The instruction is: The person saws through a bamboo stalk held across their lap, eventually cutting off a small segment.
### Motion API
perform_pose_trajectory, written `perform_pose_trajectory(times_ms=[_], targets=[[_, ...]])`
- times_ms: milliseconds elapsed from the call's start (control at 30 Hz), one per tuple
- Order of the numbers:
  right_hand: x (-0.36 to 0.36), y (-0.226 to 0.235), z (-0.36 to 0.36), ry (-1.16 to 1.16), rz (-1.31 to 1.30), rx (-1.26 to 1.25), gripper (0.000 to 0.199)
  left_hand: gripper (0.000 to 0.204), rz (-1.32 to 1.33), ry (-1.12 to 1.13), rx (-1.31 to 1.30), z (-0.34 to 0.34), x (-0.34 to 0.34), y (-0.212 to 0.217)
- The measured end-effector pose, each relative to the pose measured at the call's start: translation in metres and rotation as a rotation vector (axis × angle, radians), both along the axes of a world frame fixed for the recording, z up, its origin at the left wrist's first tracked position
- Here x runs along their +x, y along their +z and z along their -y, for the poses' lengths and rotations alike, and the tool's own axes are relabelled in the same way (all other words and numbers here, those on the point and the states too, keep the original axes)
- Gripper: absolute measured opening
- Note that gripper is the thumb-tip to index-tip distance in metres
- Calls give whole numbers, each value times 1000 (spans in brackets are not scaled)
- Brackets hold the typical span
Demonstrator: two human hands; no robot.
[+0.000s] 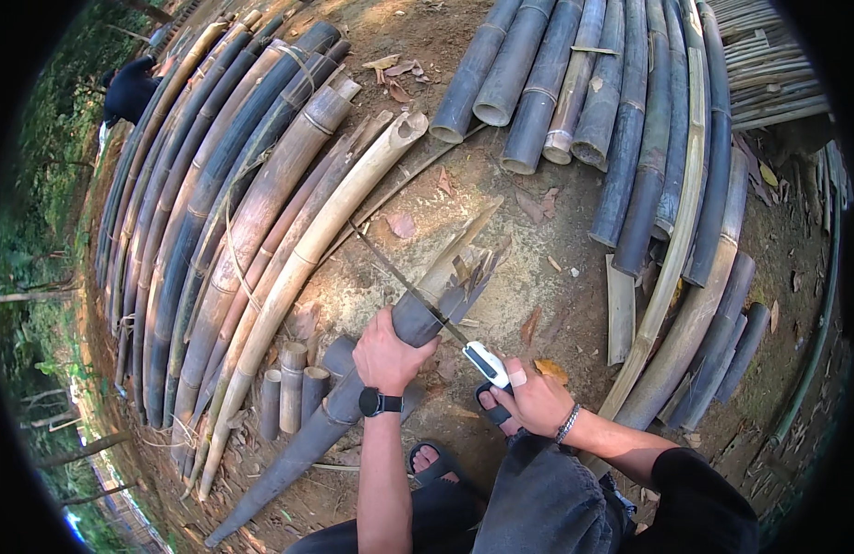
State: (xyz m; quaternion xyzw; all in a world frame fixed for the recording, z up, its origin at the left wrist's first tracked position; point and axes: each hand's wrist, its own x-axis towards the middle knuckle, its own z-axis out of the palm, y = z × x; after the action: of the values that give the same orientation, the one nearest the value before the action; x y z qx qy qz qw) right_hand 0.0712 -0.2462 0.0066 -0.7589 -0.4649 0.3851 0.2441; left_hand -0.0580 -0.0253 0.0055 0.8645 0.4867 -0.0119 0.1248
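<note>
My left hand [390, 353], with a black watch on its wrist, grips a dark grey bamboo pole [307, 443] that slants up from the lower left. The pole's far end [464, 268] is split into splinters. My right hand [535, 399], wearing a bead bracelet, holds the white handle of a long thin knife [404, 277]. Its blade lies across the pole just beyond my left hand, pointing up and left. My feet in dark sandals [427, 459] stand under the pole.
Long curved bamboo poles [214, 212] are stacked at the left and straight dark ones [575, 83] at the top and right. Short cut bamboo pieces [293, 388] stand near my left arm. A person in dark clothes [129, 90] is at the far upper left. Dry leaves litter the dirt.
</note>
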Motion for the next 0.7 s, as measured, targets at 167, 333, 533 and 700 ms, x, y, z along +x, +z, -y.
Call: perform_pose_trajectory(times_ms=[167,333,533,700], targets=[[-2,10,-1,-56,44,-14,47,79,34,2,40,6,-1,-2],[5,27,-17,47,21,-125,48,77,30,-1,7,-1,-1,-3],[7,34,0,40,55,-74,38,73,19,16,-37,8,3,2],[-2,25,-20,8,24,-57,38,72,-6,10,-59,4,3,5]])
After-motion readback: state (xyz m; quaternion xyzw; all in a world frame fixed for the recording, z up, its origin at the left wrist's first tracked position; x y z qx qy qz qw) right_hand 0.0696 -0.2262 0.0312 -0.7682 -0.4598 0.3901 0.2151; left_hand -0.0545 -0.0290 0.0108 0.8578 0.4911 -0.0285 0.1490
